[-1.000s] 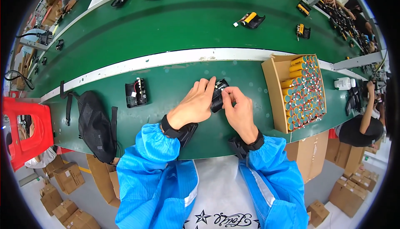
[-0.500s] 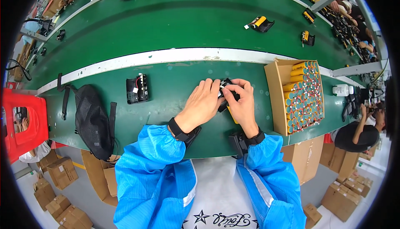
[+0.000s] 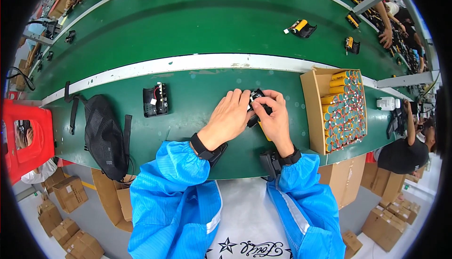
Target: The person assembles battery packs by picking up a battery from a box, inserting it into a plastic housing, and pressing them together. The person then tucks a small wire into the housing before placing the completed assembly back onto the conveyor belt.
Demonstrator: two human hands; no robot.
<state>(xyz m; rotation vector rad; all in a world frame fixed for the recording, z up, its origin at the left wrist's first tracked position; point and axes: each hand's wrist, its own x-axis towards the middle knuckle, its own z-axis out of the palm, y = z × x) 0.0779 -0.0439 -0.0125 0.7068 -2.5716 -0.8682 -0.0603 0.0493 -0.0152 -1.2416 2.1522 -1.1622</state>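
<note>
Both my hands meet over a small black plastic housing [image 3: 254,95] at the middle of the green bench. My left hand [image 3: 227,118] is closed along its left side, its fingers bent over the edge. My right hand [image 3: 275,120] pinches at the upper part of the housing with thumb and index finger; what lies between those fingertips is too small to make out. A yellow battery cell [image 3: 264,132] shows in part beneath my right hand. To the left lies another open black housing [image 3: 155,100] with a circuit board, a white connector and red wire.
A cardboard box [image 3: 314,110] full of yellow battery cells stands right of my hands. A black mesh bag [image 3: 104,134] lies left, near a red plastic stool [image 3: 29,139]. Beyond a white rail [image 3: 202,62], a green conveyor [image 3: 202,28] carries several housings. A co-worker's hand [image 3: 386,37] is far right.
The housings on the conveyor have shifted slightly right. A co-worker's arm has come in over the parts at far right. My hands hold almost the same pose on the housing.
</note>
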